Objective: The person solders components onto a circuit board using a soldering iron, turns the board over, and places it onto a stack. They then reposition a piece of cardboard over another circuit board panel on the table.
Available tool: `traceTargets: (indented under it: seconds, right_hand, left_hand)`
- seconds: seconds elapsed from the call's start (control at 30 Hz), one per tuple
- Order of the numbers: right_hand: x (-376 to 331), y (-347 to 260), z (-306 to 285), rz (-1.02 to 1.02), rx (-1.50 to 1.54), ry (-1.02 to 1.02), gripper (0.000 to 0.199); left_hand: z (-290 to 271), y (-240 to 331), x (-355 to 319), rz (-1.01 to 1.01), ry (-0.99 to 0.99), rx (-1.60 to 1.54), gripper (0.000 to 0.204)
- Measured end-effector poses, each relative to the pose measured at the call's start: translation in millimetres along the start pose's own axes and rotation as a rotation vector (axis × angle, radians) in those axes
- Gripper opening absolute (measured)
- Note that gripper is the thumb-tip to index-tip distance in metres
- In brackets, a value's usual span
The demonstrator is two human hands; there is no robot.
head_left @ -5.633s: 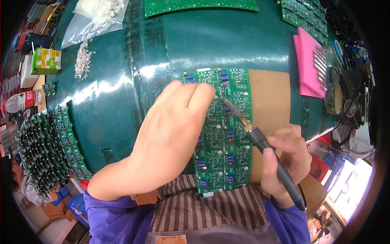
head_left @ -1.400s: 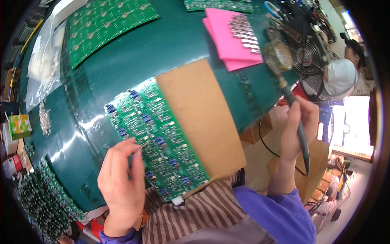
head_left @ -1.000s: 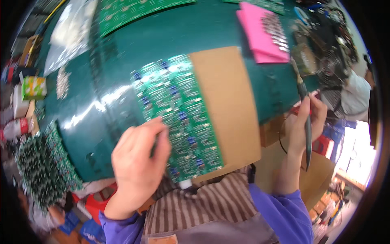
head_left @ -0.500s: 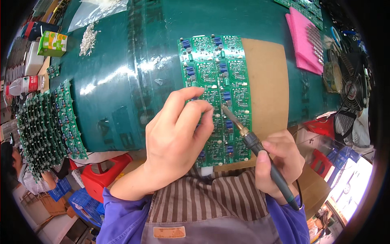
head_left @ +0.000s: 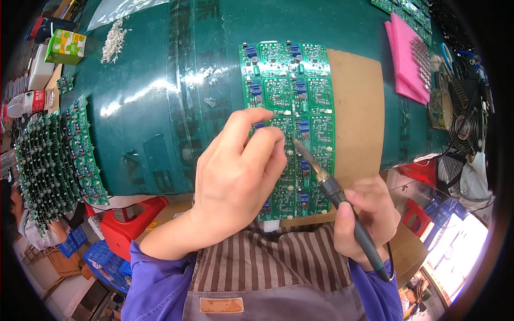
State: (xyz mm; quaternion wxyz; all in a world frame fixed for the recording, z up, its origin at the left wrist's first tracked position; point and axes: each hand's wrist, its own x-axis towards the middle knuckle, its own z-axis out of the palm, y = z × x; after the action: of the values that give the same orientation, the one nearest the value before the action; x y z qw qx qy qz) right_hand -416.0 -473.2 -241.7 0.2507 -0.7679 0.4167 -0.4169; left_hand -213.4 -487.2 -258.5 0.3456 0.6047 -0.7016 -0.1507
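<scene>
A panel of green circuit boards with blue parts lies in front of me, on a brown board. My right hand grips a soldering iron by its dark handle. Its metal tip points up and left, at or just above the middle of the panel. From the left, my left hand reaches over the panel. The thumb and a curled finger come together near the iron's tip, while another finger bends out to rest by the boards. Anything between those fingertips is hidden.
At left stand stacked circuit panels, a bottle, a carton and a pile of small white parts. Pink foam holding metal parts and a fan are at right. A red stool and another person are lower left.
The view has shifted slightly, so the panel sits a little further right in it. Both hands keep nearly the same pose, the iron's tip still at the middle of the panel.
</scene>
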Motion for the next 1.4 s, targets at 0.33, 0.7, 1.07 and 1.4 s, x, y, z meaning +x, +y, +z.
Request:
traceTargets:
  seconds: [0.33,0.7,1.07,1.4]
  right_hand:
    - [0.1,-0.7,1.7,0.011,0.002,-0.011,0.018]
    - [4.7,-4.6,0.9,0.008,-0.012,-0.044,0.02]
    - [1.7,-3.4,1.7,0.019,-0.006,0.005,0.018]
    - [-19.1,-11.9,-15.6,0.031,-0.028,-0.071,0.026]
  left_hand:
    - [-2.0,0.2,-0.8,-0.051,-0.024,-0.051,0.016]
    - [-0.9,0.8,2.9,-0.044,-0.06,-0.024,0.014]
    - [-4.2,6.8,0.0,-0.032,-0.117,-0.018,0.016]
    - [-25.1,20.5,-12.1,-0.113,-0.135,-0.059,0.016]
